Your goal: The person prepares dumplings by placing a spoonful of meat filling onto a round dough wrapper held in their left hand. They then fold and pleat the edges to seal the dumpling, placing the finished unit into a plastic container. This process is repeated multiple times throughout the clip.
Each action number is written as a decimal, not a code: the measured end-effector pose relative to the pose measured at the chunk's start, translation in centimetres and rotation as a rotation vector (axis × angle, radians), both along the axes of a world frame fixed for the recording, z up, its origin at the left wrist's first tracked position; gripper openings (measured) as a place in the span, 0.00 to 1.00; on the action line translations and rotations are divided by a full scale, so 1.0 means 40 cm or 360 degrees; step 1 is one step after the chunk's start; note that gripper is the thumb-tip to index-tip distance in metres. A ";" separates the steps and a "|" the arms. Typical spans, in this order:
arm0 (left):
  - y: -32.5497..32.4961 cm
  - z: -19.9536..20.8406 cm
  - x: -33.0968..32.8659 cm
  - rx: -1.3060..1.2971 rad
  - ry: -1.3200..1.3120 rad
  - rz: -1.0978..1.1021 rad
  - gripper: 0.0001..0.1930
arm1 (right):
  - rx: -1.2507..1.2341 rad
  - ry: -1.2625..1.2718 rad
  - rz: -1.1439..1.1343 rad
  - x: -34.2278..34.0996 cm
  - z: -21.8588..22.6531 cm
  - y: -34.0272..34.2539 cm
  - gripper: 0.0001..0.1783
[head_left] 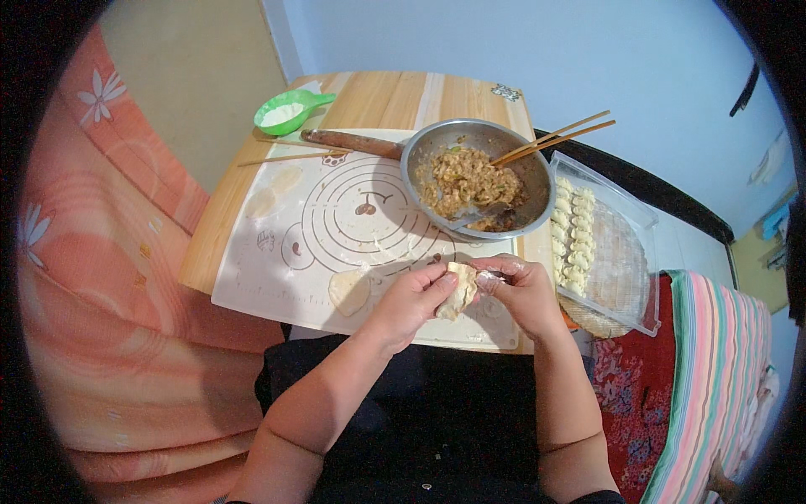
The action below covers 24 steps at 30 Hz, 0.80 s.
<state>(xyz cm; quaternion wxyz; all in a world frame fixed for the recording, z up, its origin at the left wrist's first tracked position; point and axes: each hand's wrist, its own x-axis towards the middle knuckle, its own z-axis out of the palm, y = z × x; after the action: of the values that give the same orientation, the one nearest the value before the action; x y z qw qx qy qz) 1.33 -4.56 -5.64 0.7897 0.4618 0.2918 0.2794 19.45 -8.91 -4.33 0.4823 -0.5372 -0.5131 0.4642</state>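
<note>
Between my two hands is a pale dumpling with a wavy pleated edge, held over the near side of a white pastry mat. My left hand grips its left side, thumb on top. The fingers of my right hand pinch its right edge, and flour dusts them. To the left of my hands a flat dough wrapper lies on the mat. Just beyond them stands a steel bowl of brown minced filling, with a pair of chopsticks leaning out over its right rim.
A rolling pin touches the bowl's left side. Farther left are thin sticks, more wrappers and a green scoop of flour. Right of the wooden table, a clear plastic box holds rows of finished dumplings.
</note>
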 end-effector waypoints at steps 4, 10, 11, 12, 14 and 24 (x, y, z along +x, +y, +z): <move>-0.003 0.004 -0.003 -0.0006 -0.0001 -0.0025 0.15 | 0.0111 -0.0165 0.0083 0.002 0.008 -0.001 0.11; 0.004 -0.005 -0.012 0.0144 0.0129 -0.0093 0.15 | 0.0184 -0.0323 0.0114 -0.013 0.037 -0.014 0.11; 0.003 -0.007 -0.013 0.0193 0.0156 -0.0090 0.15 | 0.0182 -0.0377 0.0085 -0.018 0.036 -0.016 0.11; 0.002 -0.009 -0.013 0.0241 0.0182 -0.0088 0.15 | 0.0180 -0.0432 0.0056 -0.023 0.036 -0.018 0.11; 0.001 -0.008 -0.011 0.0313 0.0240 -0.0092 0.16 | 0.0279 -0.0607 0.0024 -0.031 0.034 -0.019 0.09; 0.009 0.009 -0.023 -0.0025 -0.0044 -0.0266 0.19 | 0.0378 -0.0463 -0.0055 -0.001 0.040 -0.025 0.19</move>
<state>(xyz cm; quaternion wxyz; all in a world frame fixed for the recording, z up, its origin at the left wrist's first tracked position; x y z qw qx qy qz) 0.41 -4.19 -5.28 0.8177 0.4745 0.2434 0.2166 19.41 -9.90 -2.71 0.4709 -0.5467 -0.6194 0.3094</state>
